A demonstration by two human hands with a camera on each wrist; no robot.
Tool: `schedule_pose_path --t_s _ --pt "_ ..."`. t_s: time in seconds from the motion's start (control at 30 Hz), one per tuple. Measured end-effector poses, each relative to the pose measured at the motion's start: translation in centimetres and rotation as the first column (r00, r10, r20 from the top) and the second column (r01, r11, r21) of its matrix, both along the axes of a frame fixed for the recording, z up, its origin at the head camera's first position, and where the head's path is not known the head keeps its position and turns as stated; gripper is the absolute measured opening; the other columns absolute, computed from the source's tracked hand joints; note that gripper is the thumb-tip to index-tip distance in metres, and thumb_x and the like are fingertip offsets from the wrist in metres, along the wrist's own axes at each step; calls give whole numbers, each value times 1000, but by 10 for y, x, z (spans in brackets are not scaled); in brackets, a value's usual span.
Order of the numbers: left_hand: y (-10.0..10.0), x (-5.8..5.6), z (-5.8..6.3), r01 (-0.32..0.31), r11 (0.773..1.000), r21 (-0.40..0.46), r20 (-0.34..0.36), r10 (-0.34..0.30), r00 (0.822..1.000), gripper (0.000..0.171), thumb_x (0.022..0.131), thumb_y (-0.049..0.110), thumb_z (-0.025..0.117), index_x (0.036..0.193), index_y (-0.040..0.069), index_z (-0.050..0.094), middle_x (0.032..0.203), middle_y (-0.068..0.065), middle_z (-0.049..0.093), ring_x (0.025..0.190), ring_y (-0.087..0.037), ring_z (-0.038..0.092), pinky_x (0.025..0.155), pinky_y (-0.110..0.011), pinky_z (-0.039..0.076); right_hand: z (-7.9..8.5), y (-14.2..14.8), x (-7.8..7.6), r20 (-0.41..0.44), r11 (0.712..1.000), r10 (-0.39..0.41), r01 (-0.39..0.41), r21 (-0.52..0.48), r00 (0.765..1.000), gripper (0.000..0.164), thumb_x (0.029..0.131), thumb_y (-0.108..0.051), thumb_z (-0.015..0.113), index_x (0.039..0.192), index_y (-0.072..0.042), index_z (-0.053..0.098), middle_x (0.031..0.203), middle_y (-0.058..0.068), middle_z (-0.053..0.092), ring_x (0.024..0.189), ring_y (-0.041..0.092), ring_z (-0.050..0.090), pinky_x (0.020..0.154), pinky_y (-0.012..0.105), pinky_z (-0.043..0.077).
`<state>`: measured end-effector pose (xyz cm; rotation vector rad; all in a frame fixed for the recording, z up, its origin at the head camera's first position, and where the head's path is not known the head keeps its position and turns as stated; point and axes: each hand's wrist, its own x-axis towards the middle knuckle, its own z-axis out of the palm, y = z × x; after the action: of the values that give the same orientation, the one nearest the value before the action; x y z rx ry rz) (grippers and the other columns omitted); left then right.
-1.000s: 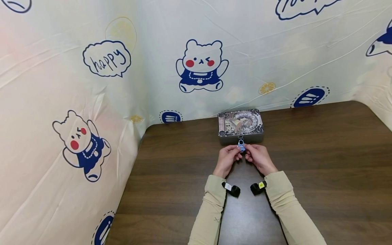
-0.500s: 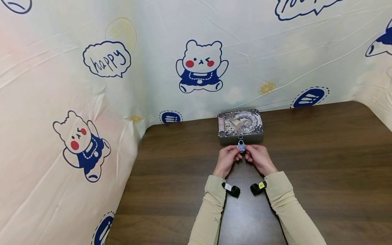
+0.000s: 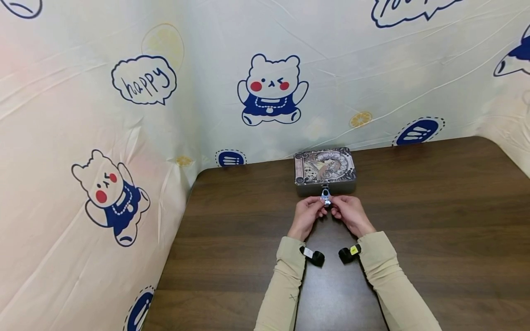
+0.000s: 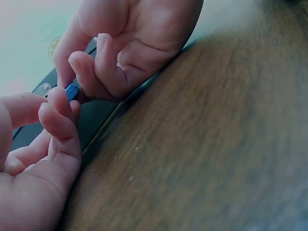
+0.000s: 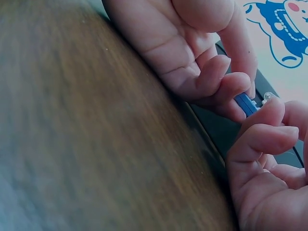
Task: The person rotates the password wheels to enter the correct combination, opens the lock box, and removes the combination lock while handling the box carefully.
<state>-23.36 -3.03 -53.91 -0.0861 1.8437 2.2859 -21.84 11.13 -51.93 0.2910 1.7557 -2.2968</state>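
A small blue padlock hangs at the front latch of a rectangular tin box with an ornate printed lid. The lid is down. My left hand pinches the lock's left side between thumb and fingers. From the other side my right hand pinches it too. In the left wrist view, a blue edge of the padlock shows between the fingertips of both hands. The right wrist view also shows the padlock's blue side, most of it hidden by fingers. Whether its shackle is fastened I cannot tell.
The box stands near the far edge of a dark wooden table. Behind and to the left hangs a pale printed cloth with bear drawings. Small black wrist cameras sit at both cuffs.
Both hands stay in place, gripping the padlock. Its face looks paler and shinier now than half a second ago, as if turned slightly. The box has not moved.
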Motion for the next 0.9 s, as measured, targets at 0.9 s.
schedule_pose_path --t_s 0.9 --pt "1 1 1 -34 999 8 1 34 999 18 89 0 61 103 -12 64 67 0 63 52 -5 58 49 -15 46 1 1 1 10 1000 13 -13 2 1000 14 98 -10 47 104 1 53 71 -3 58 62 2 57 55 14 49"
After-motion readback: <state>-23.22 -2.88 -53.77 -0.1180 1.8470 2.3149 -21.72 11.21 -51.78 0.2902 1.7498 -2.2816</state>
